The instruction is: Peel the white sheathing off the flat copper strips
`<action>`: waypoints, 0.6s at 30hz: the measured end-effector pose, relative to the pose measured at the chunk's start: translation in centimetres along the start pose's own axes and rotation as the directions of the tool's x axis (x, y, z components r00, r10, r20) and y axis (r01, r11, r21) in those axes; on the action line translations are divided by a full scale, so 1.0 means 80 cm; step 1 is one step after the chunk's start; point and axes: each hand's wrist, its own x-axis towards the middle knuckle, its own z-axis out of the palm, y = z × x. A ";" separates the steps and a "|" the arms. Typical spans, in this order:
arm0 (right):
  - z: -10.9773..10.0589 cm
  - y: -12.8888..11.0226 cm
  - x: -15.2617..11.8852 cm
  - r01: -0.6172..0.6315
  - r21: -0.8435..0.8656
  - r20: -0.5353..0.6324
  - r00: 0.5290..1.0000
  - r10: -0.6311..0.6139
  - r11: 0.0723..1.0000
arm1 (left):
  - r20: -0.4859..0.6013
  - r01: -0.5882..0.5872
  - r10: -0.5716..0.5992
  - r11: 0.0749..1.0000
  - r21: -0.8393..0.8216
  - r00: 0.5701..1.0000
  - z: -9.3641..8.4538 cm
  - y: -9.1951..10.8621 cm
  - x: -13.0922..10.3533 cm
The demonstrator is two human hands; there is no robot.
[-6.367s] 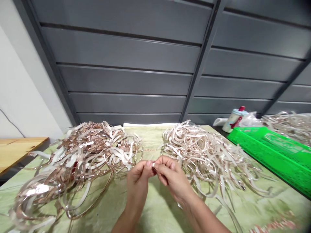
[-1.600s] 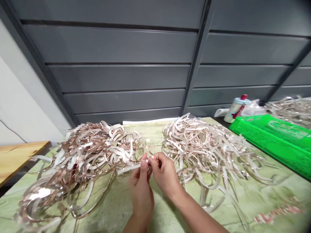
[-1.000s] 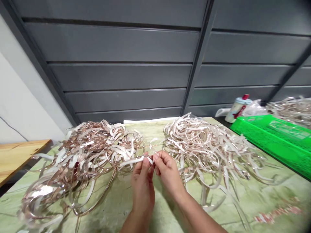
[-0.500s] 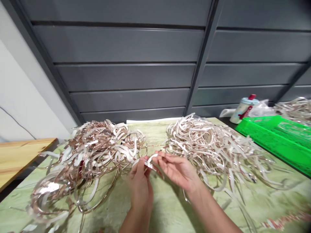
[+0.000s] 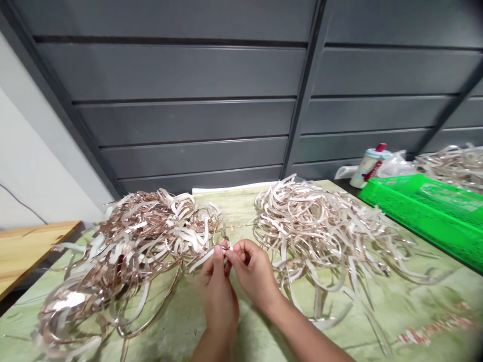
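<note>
My left hand [image 5: 219, 281] pinches a white and rose-gold strip [image 5: 202, 261] between thumb and fingers, low over the front middle of the table. Close against it, my right hand [image 5: 253, 271] has its thumb and fingertips closed on the same strip; its end between the fingertips is partly hidden. To the left spreads a tangled pile of shiny rose-gold and white strips [image 5: 151, 226]. Another tangled pile of such strips [image 5: 305, 216], looking paler, lies to the right of my hands.
The table [image 5: 173, 322] has a green marbled top. At the right stand a green plastic crate [image 5: 426, 211] and a lidded cup [image 5: 369, 167], with more strips [image 5: 453, 168] behind. A wooden board [image 5: 33, 246] lies at the left. Grey panels [image 5: 181, 120] close off the back.
My right hand has moved left to meet my left hand, and its fingers have closed in. The strip between the hands is less spread out. The view has shifted slightly.
</note>
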 end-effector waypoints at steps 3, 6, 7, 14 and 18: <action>-0.002 -0.001 0.003 0.061 -0.072 -0.013 0.998 -0.062 0.996 | 0.082 0.018 -0.020 0.999 0.027 0.996 -0.002 -0.004 -0.004; -0.004 -0.004 0.004 0.011 0.070 0.014 1.000 -0.012 0.998 | 0.115 0.039 -0.044 0.998 0.041 0.992 -0.002 -0.006 -0.003; -0.004 -0.005 0.004 -0.033 0.161 0.030 0.999 0.028 0.986 | 0.110 0.047 -0.049 0.999 0.022 0.993 -0.001 -0.006 -0.002; -0.018 -0.010 0.017 -0.285 0.729 0.142 0.952 0.270 0.622 | 0.064 0.131 -0.125 0.986 -0.104 0.990 0.000 0.001 0.008; -0.019 -0.012 0.017 -0.265 0.752 0.115 0.954 0.277 0.603 | 0.108 0.144 -0.132 0.983 -0.116 0.985 0.001 0.000 0.003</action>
